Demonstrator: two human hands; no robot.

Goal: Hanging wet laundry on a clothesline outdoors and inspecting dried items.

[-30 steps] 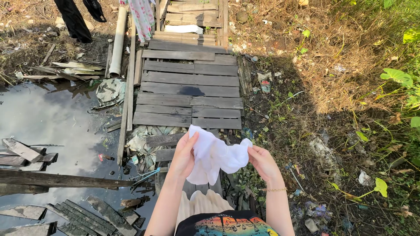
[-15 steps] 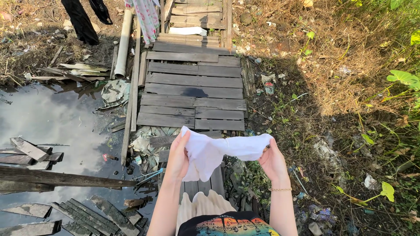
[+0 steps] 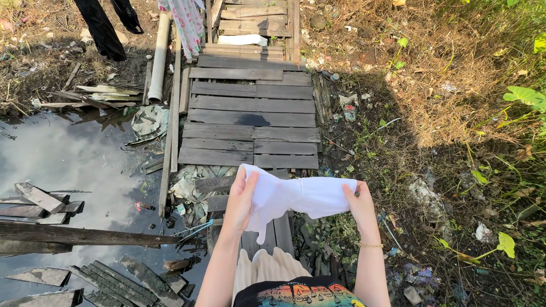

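- White cloth (image 3: 290,196): you hold it stretched out in front of your body, above the near end of the wooden plank walkway (image 3: 250,116), with a loose corner hanging down between your arms.
- Your left hand (image 3: 242,196) grips the cloth's left edge, fingers curled over the fabric and closed on it.
- Your right hand (image 3: 359,202) pinches the right end, thumb and fingers shut on the fabric; a thin bracelet (image 3: 371,245) sits on that wrist.
- Your hands are apart, and the cloth spans the gap between them, bunched and wrinkled in the middle.
- To your left lies dark standing water (image 3: 68,165) with broken boards (image 3: 40,199) and a long beam (image 3: 85,236) in it.
- A pale pipe (image 3: 160,57) runs beside the walkway's left edge at the far end.
- Farther along the planks lies a white bundle (image 3: 242,40), well apart from your cloth.
- Patterned fabric (image 3: 187,23) and dark garments (image 3: 105,25) hang at the top of the view.
- To your right, dry grass (image 3: 432,74), litter and green leaves (image 3: 526,96) cover the ground.
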